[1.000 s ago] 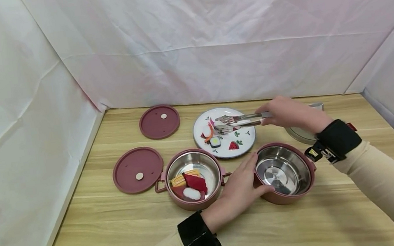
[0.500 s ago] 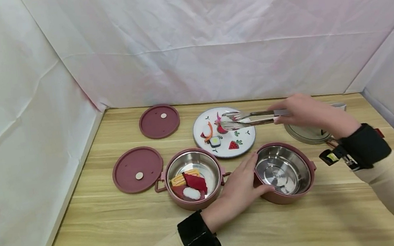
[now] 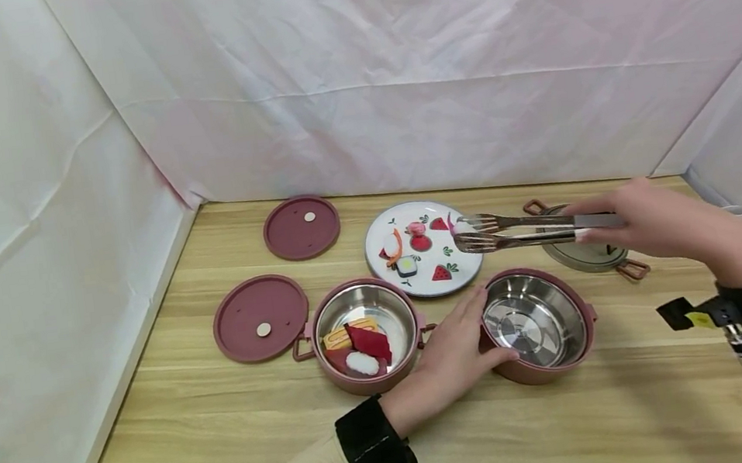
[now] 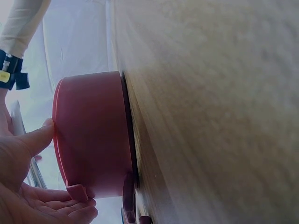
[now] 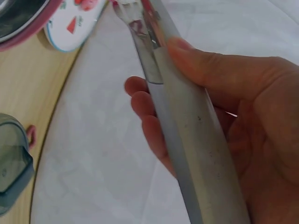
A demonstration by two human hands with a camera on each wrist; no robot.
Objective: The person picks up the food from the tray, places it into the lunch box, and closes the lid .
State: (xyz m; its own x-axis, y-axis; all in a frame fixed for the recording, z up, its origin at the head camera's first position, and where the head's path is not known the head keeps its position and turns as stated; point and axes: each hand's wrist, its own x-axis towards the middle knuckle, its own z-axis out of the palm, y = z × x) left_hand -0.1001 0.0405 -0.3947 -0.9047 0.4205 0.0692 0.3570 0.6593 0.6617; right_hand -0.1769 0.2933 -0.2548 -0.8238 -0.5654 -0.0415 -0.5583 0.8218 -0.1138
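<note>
My right hand holds metal tongs with fork-shaped ends by their grey handles, thumb and fingers wrapped around them in the right wrist view. A small pink-and-white toy food piece sits between the tines, over the plate's right rim. My left hand grips the left side of a dusty-red pot, thumb at its rim and fingers by its handle lug. That pot's steel inside is bare. The patterned white plate bears an egg-sushi-like toy and an orange-and-white one.
A second dusty-red pot, left of my left hand, contains several toy foods, yellow, red and white. Two dark-red round lids lie at the left. Behind the right pot stands a round, grey-lidded container with brown handles. White cloth walls surround the table.
My right hand has moved right with the tongs, carrying the pink-and-white food from the plate's middle toward its right rim. The left hand has stayed on the pot.
</note>
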